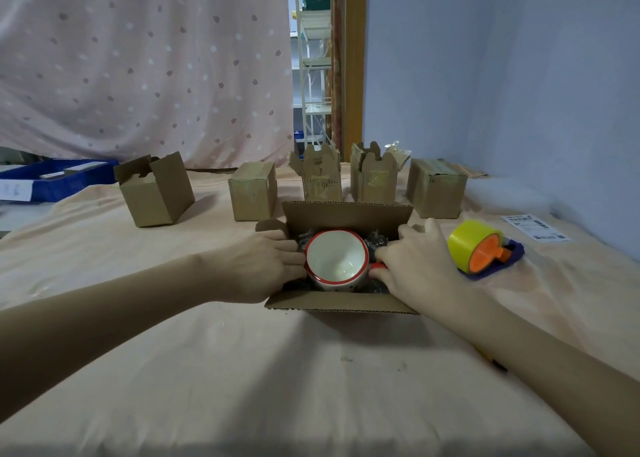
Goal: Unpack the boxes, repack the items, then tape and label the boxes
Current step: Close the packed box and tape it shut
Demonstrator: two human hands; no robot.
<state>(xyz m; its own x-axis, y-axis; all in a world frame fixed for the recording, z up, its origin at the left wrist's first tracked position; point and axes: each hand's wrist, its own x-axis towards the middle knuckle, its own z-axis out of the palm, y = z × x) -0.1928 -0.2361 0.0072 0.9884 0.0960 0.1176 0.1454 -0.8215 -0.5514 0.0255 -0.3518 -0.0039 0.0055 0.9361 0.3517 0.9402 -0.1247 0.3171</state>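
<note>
An open cardboard box (346, 214) stands in the middle of the cloth-covered table. Inside it sits a white mug (336, 257) with a red rim and red handle, mouth up, on dark bubble wrap (377, 240). My left hand (266, 266) reaches into the box and its fingers touch the mug's left side. My right hand (415, 266) is on the right side, with fingers curled round the red handle. The fingertips of both hands are partly hidden by the mug and the box.
Several small cardboard boxes (252, 189) stand in a row behind, some with open flaps. A yellow tape roll on an orange and blue dispenser (485, 248) lies right of the box, with a label sheet (535, 228) beyond it. A blue tray (55, 179) is at far left.
</note>
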